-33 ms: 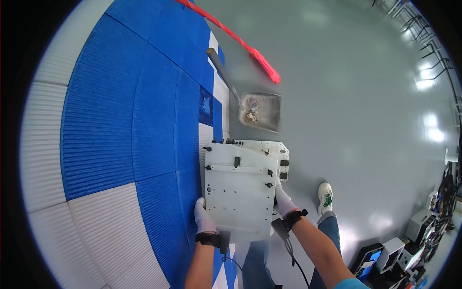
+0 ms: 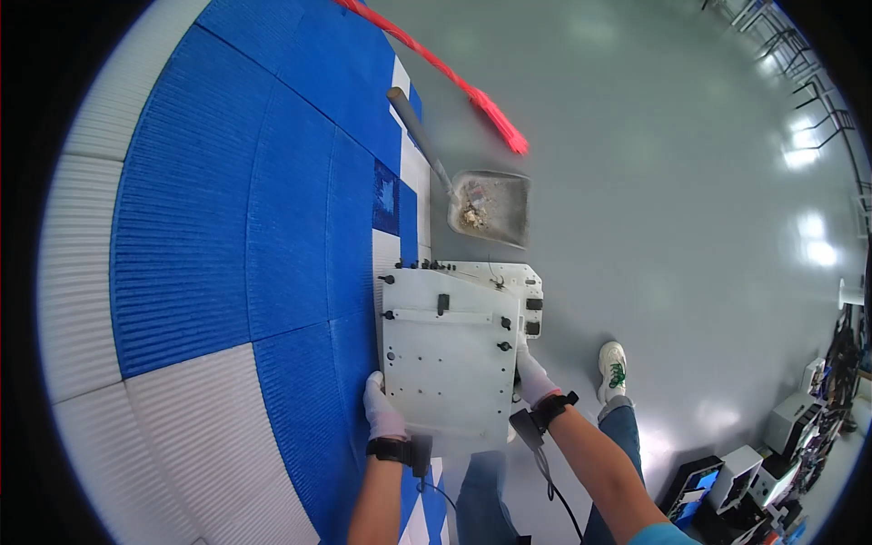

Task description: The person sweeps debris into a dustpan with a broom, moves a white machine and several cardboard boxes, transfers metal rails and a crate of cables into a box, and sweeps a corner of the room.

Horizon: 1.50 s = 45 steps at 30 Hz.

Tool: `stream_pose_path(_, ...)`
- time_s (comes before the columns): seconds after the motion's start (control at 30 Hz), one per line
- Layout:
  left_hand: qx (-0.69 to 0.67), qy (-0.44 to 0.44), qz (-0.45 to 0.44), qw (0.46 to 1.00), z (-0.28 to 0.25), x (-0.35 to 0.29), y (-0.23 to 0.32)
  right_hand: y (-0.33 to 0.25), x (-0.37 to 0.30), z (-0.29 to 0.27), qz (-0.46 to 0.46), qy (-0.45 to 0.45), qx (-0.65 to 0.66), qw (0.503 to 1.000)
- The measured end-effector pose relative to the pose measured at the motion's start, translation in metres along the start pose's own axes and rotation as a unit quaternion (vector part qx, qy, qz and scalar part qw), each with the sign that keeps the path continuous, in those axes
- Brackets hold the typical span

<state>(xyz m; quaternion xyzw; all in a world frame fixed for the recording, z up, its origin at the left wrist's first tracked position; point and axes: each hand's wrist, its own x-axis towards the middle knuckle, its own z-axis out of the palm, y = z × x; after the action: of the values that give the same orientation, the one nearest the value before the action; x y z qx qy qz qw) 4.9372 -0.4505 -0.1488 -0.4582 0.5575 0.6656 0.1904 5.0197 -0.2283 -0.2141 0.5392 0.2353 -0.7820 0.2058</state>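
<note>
A white flat panel (image 2: 450,363) with black knobs, a short black handle and several small holes lies in front of me. My left hand (image 2: 384,409), in a white glove, is closed on its left edge near the lower corner. On the opposite edge my right hand (image 2: 535,374), also gloved, grips the panel, with its fingertips hidden behind the edge. Beyond the panel, partly covered by it, is a second white plate (image 2: 516,274) with black blocks at its right side. Black straps with small boxes and cables sit on both wrists.
A grey dustpan (image 2: 509,211) with debris lies on the grey floor (image 2: 672,182) just beyond. Farther off is a red broom-like bundle (image 2: 490,109). Blue and white ribbed padding (image 2: 291,200) runs along the left. Boxes and electronics (image 2: 736,477) crowd the lower right.
The whole scene has shifted very slightly left and up in the picture. Both hands keep the same hold on the panel.
</note>
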Motion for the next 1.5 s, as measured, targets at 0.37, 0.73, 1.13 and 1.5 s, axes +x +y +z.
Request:
stream_pose_path(0.37,0.189,-0.006,0.18,0.965,-0.003,-0.039,0.003,-0.001,0.002,0.007,0.022,0.03,-0.046,0.998)
stream_pose_path(0.73,0.192,0.001,0.168,0.967,-0.073,-0.182,-0.017,-0.017,0.002,-0.013,0.027,-0.023,-0.181,0.983)
stream_pose_path(1.13,0.204,0.402,0.061,0.89,-0.211,-0.392,-0.3,-0.192,-0.171,-0.107,-0.133,-0.084,-0.479,0.864)
stream_pose_path(1.5,0.004,0.389,-0.091,0.917,-0.076,-0.499,-0.479,-0.333,-0.327,-0.238,-0.213,-0.077,-0.523,0.822)
